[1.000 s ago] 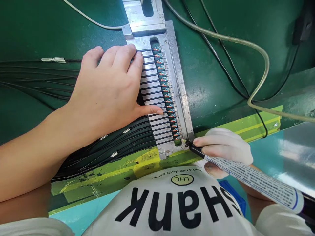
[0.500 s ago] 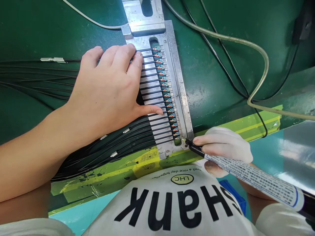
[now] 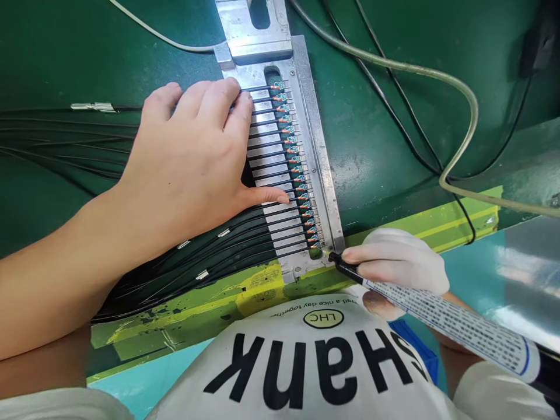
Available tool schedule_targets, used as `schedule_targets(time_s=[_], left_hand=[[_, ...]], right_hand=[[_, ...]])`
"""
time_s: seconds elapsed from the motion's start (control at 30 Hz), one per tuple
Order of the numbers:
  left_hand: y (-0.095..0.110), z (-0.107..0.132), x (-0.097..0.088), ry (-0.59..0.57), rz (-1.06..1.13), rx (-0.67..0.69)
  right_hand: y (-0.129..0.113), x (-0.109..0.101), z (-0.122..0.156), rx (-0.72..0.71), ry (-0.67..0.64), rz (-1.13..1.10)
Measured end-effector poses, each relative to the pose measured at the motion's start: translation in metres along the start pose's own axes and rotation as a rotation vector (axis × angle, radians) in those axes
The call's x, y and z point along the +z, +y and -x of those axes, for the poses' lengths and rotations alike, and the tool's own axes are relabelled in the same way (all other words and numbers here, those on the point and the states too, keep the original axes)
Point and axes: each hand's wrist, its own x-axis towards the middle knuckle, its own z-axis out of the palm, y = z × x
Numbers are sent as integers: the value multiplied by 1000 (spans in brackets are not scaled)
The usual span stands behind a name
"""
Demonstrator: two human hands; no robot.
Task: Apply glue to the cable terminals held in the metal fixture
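Observation:
My left hand (image 3: 192, 157) lies flat with fingers stretched over a row of thin black cables (image 3: 184, 256), pressing them onto a metal comb fixture (image 3: 321, 175). The cable ends with small coloured wires (image 3: 297, 169) sit in the fixture's slots. My right hand (image 3: 396, 265), in a white glove, pinches a marker pen (image 3: 441, 321) with a white printed barrel. Its black tip touches the nearest corner of the fixture beside the last cable end.
A green mat (image 3: 394, 128) covers the bench, edged with yellow-green tape (image 3: 245, 291). A translucent hose (image 3: 437, 81) and black wires curve across the right. A metal block (image 3: 254, 29) joins the fixture's far end. My white printed shirt (image 3: 306, 361) fills the bottom.

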Motion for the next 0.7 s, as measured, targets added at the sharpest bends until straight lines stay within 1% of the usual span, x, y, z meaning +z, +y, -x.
schedule_targets(time_s=[0.07, 0.17, 0.33, 0.5, 0.63, 0.7], left_hand=[[1, 0, -2, -16, 1, -6], [3, 0, -3, -30, -42, -11], [4, 1, -1, -16, -117, 0], [6, -1, -3, -24, -150, -7], [6, -4, -2, 21, -123, 31], [6, -3, 0, 51, -141, 45]], right_hand=[[0, 0, 1, -7, 13, -10], [1, -1, 3, -16, -2, -17], [1, -4, 3, -8, -37, -9], [0, -3, 0, 9, -28, -1], [1, -1, 3, -35, -2, 40], [1, 0, 8, -41, 34, 22]])
